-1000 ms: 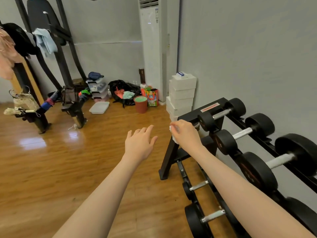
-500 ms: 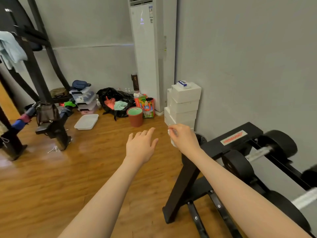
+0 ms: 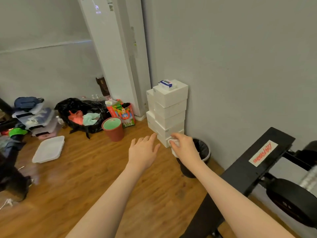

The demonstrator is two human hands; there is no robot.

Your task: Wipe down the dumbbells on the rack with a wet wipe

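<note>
Fingers (image 3: 176, 137) of the right hand (image 3: 184, 148) are curled round a crumpled white wet wipe (image 3: 175, 146), which is pinched against the palm and shows only at the hand's front edge. The left hand (image 3: 143, 150) is held flat beside it, fingers straight and slightly spread, with nothing in it. The wipe is carried directly over the near rim of a black-lined waste bin (image 3: 204, 150), which stands on the floor against the wall, just below and a little to the right of the right hand. This is the relation on which the coming move is judged to turn: the bin's open mouth lies under the wipe, so a release would probably drop it in. The right hand is clearly the nearer one; the left is set apart toward the room. The dumbbell rack (image 3: 257, 162) is left behind at the right edge, its black end plate with a red label in view, and one dumbbell (image 3: 291, 200) is seen blurred at the lower right, its long axis running away toward the wall. A wet-wipe packet (image 3: 167, 84) rests on top of a stack of white boxes (image 3: 169, 114) just beyond the hands, should a fresh wipe be wanted.
</note>
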